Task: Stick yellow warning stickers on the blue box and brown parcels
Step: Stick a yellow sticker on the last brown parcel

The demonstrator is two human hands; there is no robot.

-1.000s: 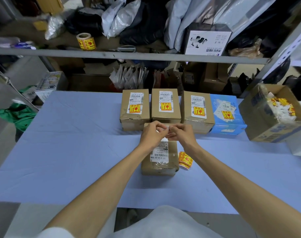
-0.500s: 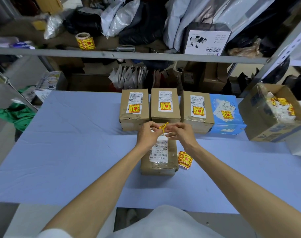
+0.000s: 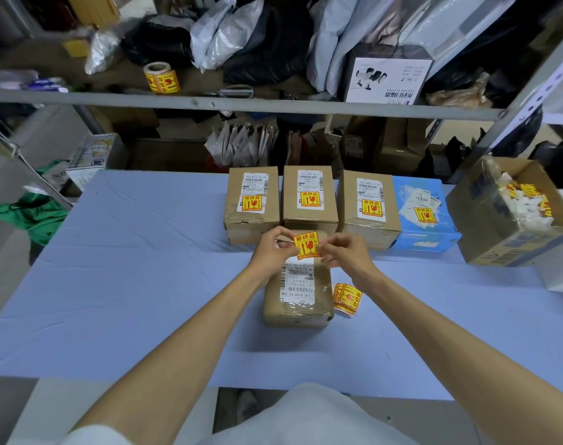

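Note:
A yellow warning sticker is pinched between my left hand and my right hand, held face up over the far end of a brown parcel with a white shipping label. Behind it three brown parcels and a blue box stand in a row, each bearing a yellow sticker. A small stack of loose yellow stickers lies on the table right of the near parcel.
The blue table carries an open cardboard box of sticker scraps at the right. A roll of yellow stickers sits on the shelf behind, among bags and a white box.
The sticker, hidden between my fingers at first, has been peeled out and turned flat, face up, between both hands above the near parcel.

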